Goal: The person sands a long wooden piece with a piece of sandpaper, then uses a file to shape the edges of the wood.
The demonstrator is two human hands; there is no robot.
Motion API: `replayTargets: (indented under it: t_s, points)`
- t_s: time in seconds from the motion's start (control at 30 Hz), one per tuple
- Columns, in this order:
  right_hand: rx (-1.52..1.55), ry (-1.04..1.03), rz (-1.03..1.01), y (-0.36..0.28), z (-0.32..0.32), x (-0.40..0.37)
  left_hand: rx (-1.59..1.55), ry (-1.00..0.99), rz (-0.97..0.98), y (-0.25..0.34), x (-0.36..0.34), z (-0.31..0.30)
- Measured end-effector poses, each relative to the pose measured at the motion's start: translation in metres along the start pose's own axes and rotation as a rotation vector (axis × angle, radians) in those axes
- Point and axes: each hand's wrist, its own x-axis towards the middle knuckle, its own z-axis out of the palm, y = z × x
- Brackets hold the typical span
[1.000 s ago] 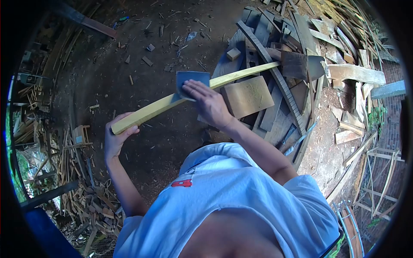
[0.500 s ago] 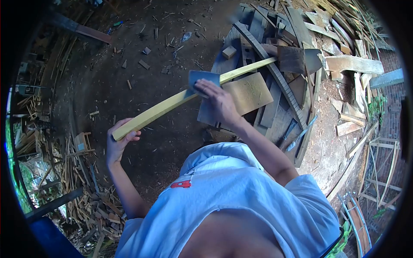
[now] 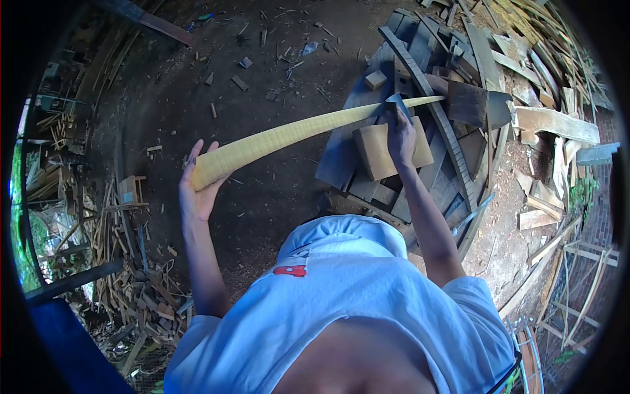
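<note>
A long, pale yellow strip of wood (image 3: 282,140) slants across the head view, its wide face turned up and its far end resting by a brown block on the boards. My left hand (image 3: 194,199) cups its near end, thumb and fingers on either side. Farther along the strip, my right hand (image 3: 401,143) presses a dark blue-grey sheet of sandpaper (image 3: 398,104) around the wood. The fingers of this hand are partly hidden behind the sheet.
Stacked boards (image 3: 348,154) form a rough bench, holding a light wooden block (image 3: 373,154), a small block (image 3: 375,80) and a notched strip (image 3: 420,75). Wood scraps (image 3: 157,299) lie piled at lower left. Offcuts litter the dirt floor (image 3: 262,79).
My right hand has slid the sandpaper away along the strip toward its far end. The strip has rolled to show a wider face, and my left hand has opened its grip somewhat.
</note>
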Motion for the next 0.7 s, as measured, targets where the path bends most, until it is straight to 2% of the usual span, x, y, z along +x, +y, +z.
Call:
replayTargets:
  t_s: [0.03, 0.07, 0.1, 0.2, 0.23, 0.3, 0.37, 0.43, 0.5, 0.57, 0.67, 0.7]
  points:
    - [0.018, 0.06, -0.033, -0.022, 0.013, -0.005, -0.171, -0.083, -0.005, 0.003, -0.002, 0.005]
    - [0.122, -0.055, -0.087, -0.045, 0.021, -0.011, -0.314, -0.086, -0.033, 0.007, -0.002, 0.009]
    - [0.225, -0.168, -0.146, -0.078, 0.02, -0.016, -0.303, -0.073, -0.014, 0.008, 0.001, 0.011]
    - [0.385, -0.462, -0.55, -0.175, 0.02, -0.048, -0.425, 0.002, 0.026, 0.006, 0.005, 0.018]
    - [0.325, -0.486, -0.741, -0.191, 0.025, -0.055, -0.425, 0.01, 0.041, 0.005, 0.008, 0.017]
    - [0.305, -0.517, -0.817, -0.192, 0.025, -0.052, -0.493, -0.024, 0.028, 0.004, 0.008, 0.008]
    - [0.226, -0.515, -0.664, -0.157, 0.019, -0.036, -0.533, 0.003, 0.045, 0.0, 0.006, 0.005]
    - [0.154, -0.414, -0.495, -0.099, 0.021, -0.018, -0.547, 0.005, 0.024, -0.008, 0.006, -0.003]
    - [0.06, -0.337, -0.34, -0.085, 0.011, -0.006, -0.524, 0.006, 0.046, -0.015, 0.004, -0.009]
    - [0.105, -0.372, -0.332, -0.095, 0.021, -0.012, -0.575, 0.018, 0.049, -0.02, 0.005, -0.009]
    - [0.291, -0.514, -0.621, -0.179, 0.052, -0.047, -0.579, 0.038, 0.031, -0.02, 0.007, -0.01]
    - [0.467, -0.582, -0.68, -0.212, 0.056, -0.055, -0.574, 0.021, 0.004, -0.019, 0.008, -0.011]
